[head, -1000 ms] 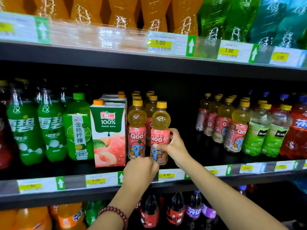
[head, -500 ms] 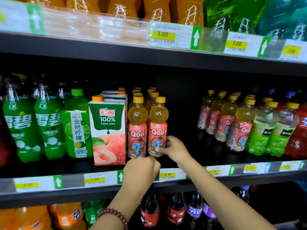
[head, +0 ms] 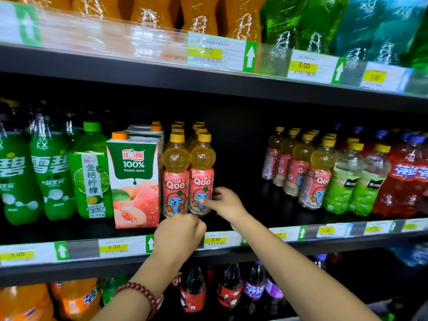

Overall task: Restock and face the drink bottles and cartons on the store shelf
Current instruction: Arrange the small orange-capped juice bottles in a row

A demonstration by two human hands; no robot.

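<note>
Fingers: left hand (head: 179, 235) curled into a loose fist at the base of the front-left Qoo bottle (head: 176, 179); can't tell if it grips anything, fingertips hidden. Right hand (head: 225, 202) pinches the lower label of the front-right Qoo bottle (head: 202, 177), thumb on the front, other fingers curled round the right side. Bead bracelet (head: 141, 295) on left wrist. Both bottles upright, touching each other, near the front edge of the middle shelf (head: 266, 224), more Qoo rows behind. Peach carton (head: 133, 181) just left, touching the left bottle. Left of that: green lime bottle (head: 91, 172), then Sprite bottles (head: 52, 174). Bare gap right of the hands, then a second Qoo group (head: 298, 167), pale green bottles (head: 357, 179), red bottles (head: 405, 177). Price strip (head: 215, 239) reads 4.50 under the hands
</note>
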